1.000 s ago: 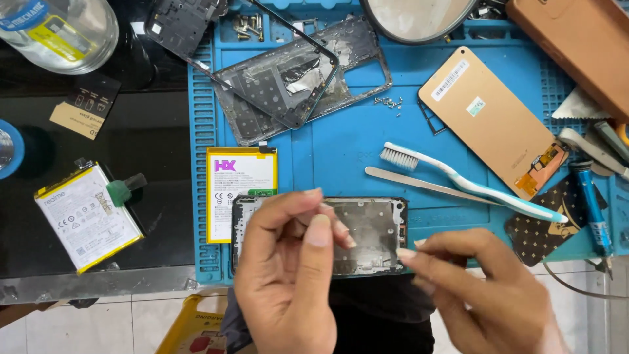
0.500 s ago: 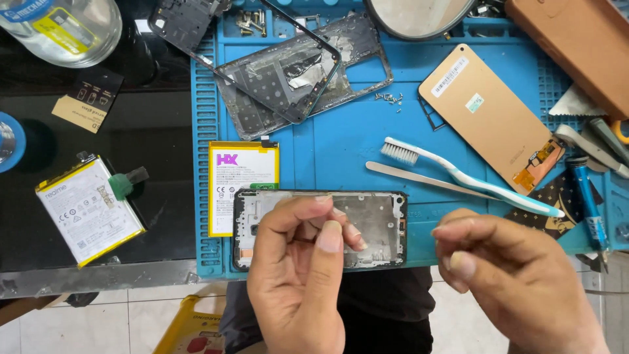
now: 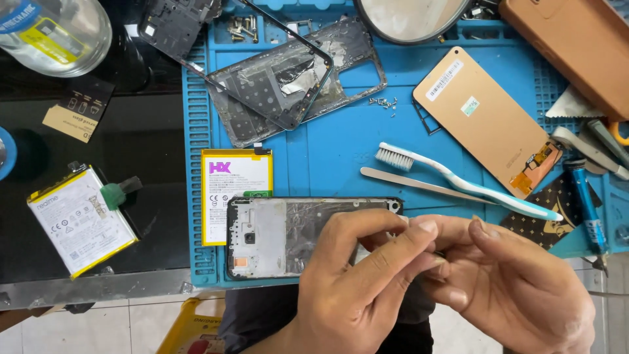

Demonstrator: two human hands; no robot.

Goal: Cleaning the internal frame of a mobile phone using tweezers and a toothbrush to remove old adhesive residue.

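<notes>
Phone frame (image 3: 275,239) flat at mat (image 3: 341,151) near edge; left hand (image 3: 357,288) over its right end, right hand (image 3: 517,288) now touching it, apart earlier; fingers pinched together, contents not discernible; battery (image 3: 232,193) just beside frame.

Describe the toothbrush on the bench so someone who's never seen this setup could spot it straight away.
Start at the blue mat that covers the middle of the bench. On its right half, below the tan phone back panel, the toothbrush lies slanted, bristles pointing left. A thin metal spudger lies beside it, but only the toothbrush has white bristles and a white and teal handle.
</notes>
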